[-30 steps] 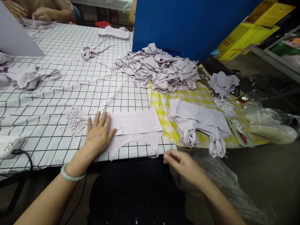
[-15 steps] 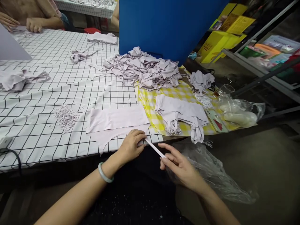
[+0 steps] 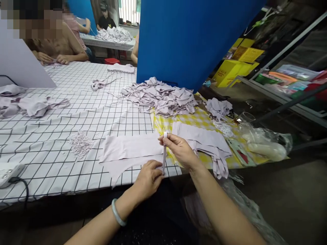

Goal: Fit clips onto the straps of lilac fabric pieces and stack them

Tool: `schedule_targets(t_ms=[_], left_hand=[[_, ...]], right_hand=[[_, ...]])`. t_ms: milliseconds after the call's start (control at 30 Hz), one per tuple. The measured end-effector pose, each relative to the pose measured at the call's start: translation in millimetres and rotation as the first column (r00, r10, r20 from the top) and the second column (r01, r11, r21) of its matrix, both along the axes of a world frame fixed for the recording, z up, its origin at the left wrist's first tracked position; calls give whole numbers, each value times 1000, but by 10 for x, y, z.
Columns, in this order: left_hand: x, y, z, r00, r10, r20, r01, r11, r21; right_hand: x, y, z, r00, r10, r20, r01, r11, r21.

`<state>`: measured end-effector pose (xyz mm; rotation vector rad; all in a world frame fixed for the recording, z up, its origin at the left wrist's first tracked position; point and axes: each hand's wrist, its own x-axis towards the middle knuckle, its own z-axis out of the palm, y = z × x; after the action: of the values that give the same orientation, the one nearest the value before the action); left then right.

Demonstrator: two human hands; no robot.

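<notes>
A pale lilac fabric piece (image 3: 127,148) lies flat on the checked tablecloth (image 3: 51,163) near the front edge. Along its right edge runs a narrow white strip (image 3: 164,153), stretched between both hands. My left hand (image 3: 149,178), a green bangle on its wrist, pinches the strip's near end at the fabric's front corner. My right hand (image 3: 179,148) pinches the far end, fingers closed on it.
A heap of lilac fabric pieces (image 3: 160,97) lies behind, a folded stack (image 3: 204,139) on yellow checked cloth to the right. Small trimmings (image 3: 80,143) lie left, a clear plastic bag (image 3: 265,143) far right. A blue panel (image 3: 189,37) stands behind. Another person works at the far left.
My left hand left the flat fabric and took the strip's end. My right hand carried the other end up over the fabric's right edge. The camera tilted upward.
</notes>
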<state>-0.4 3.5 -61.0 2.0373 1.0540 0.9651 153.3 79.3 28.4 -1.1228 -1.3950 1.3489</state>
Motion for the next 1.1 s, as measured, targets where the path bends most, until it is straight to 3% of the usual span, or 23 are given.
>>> schedule_targets(t_ms=[67,133,200,267,400,633,800,900,1033,1100], left_hand=[[-55,40,82,987,66,149,-43,987,-153],[-157,108,229,907,252,338,-101,908,-408],[-289,186,414,774,418,475,-40,781,-623],[-417,244,581,705,452,547,72,721,-689],[-546,195,706,790,371,488,61,744,-666],[-477,-55,498,918,230,323,103,648,-755],[-430,82,477,880,229,417,220,580,-784],[-416,152,488,870,238,431,222,591,-775],[-415,161,476,889,226,399,135,703,-699],[-442,206,447,923,177,342,76,788,-611]], right_hand=[[-137,-56,-13,994,46,-96,-56,993,-102],[-236,-158,-9,991,109,-81,-121,981,-155],[-306,-270,-7,986,169,-3,-168,975,-145],[-354,-376,-23,976,206,68,-196,972,-132],[-399,-586,-116,959,181,217,-152,978,-141],[-298,-998,-325,901,179,396,-116,977,-179],[-250,-946,-304,892,142,430,-59,978,-200],[-261,-875,-296,891,136,434,-56,980,-193],[-256,-842,-346,897,136,421,-35,970,-239],[-238,-785,-371,918,105,382,-8,969,-246]])
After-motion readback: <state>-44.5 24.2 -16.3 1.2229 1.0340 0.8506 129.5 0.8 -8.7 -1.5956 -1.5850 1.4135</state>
